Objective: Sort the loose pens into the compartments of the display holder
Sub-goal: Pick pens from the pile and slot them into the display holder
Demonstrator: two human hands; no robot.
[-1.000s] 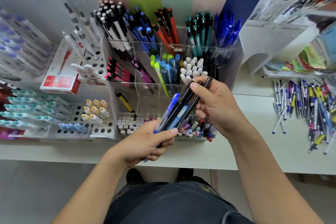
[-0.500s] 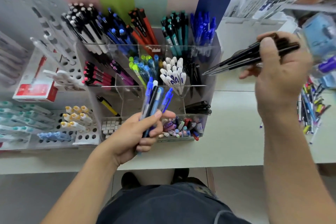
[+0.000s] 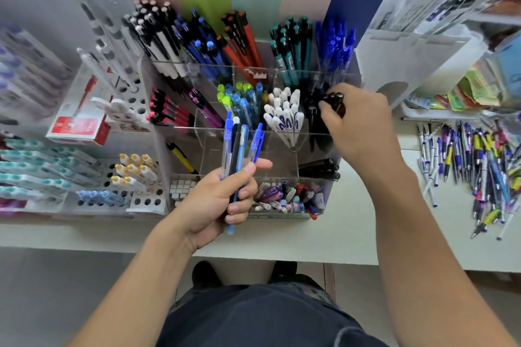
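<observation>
A clear acrylic display holder [image 3: 203,132] stands on the counter, its tiered compartments full of sorted pens. My left hand [image 3: 217,200] grips a small bunch of blue and black pens [image 3: 239,146] upright in front of the holder. My right hand [image 3: 358,124] holds a bunch of black pens [image 3: 334,101] by their top ends. Their lower ends are down in the middle-row right compartment, among other black pens [image 3: 315,124]. A pile of loose pens [image 3: 473,166] lies on the counter to the right.
A white rack [image 3: 135,177] with yellow-capped and blue markers stands left of the holder, a red box [image 3: 79,127] behind it. The holder's front tray holds erasers and small items [image 3: 290,197]. A white shelf unit [image 3: 417,59] rises at the back right.
My right hand swung the black pens from up at the right down into the holder's middle-right compartment. My left hand kept its bunch almost still.
</observation>
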